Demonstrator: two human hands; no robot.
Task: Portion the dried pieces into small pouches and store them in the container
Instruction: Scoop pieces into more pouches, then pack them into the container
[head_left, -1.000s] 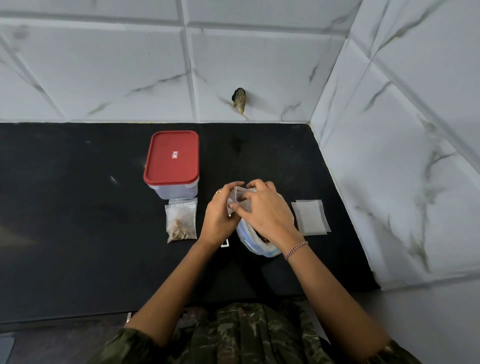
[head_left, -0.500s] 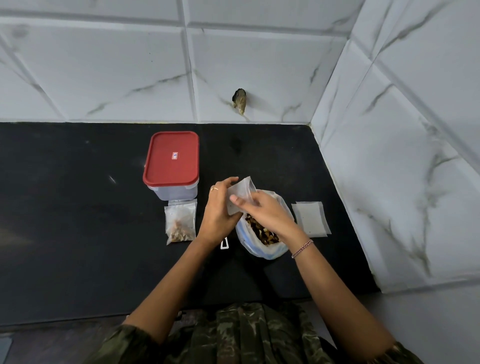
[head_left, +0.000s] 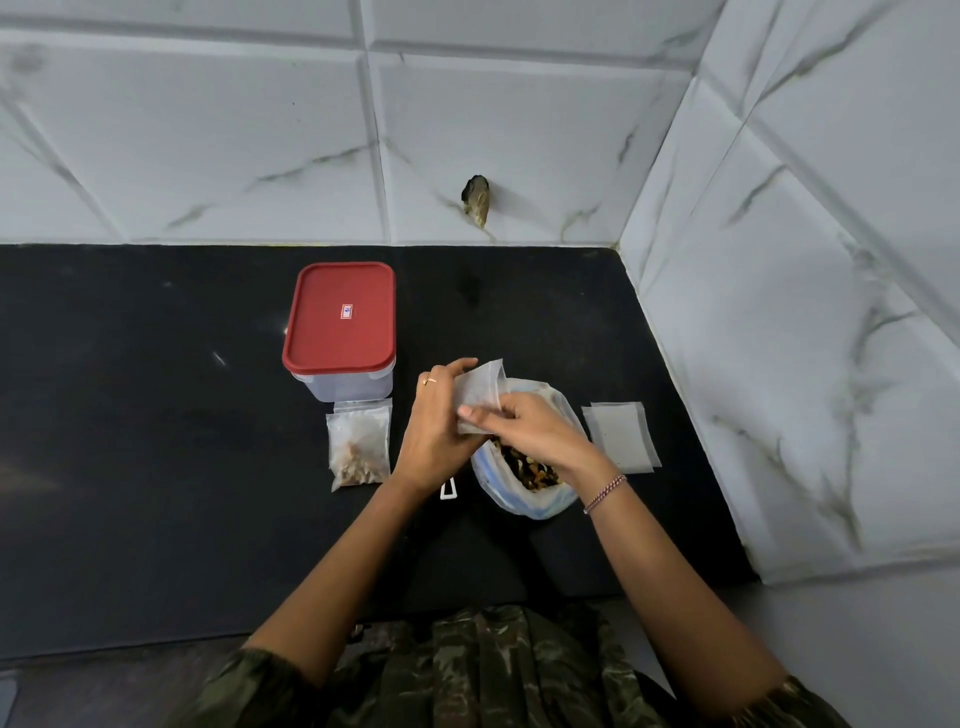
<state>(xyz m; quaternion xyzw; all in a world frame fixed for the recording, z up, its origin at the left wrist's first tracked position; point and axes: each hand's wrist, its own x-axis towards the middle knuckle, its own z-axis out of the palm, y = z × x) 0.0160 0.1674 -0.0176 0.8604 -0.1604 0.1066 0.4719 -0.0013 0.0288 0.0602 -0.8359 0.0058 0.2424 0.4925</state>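
My left hand (head_left: 435, 426) holds a small clear pouch (head_left: 479, 391) upright above the black counter, fingers curled round its left side. My right hand (head_left: 524, 427) pinches the pouch's lower right edge, just over the open plastic bag (head_left: 540, 499) of dark dried pieces (head_left: 530, 467). A filled pouch (head_left: 359, 446) with pale brown pieces lies flat left of my hands. Behind it stands the clear container with its red lid (head_left: 340, 314) closed.
Two flat unfilled pouches (head_left: 621, 436) lie overlapped right of the bag, near the tiled side wall (head_left: 779, 338). A small white clip (head_left: 449, 489) lies on the counter (head_left: 156, 441) under my left wrist. A dark hole (head_left: 477, 200) marks the back wall.
Both hands lifted off the bag, uncovering the dried pieces. The small pouch now stands up higher between my hands, and my right hand has slid down to its lower edge.
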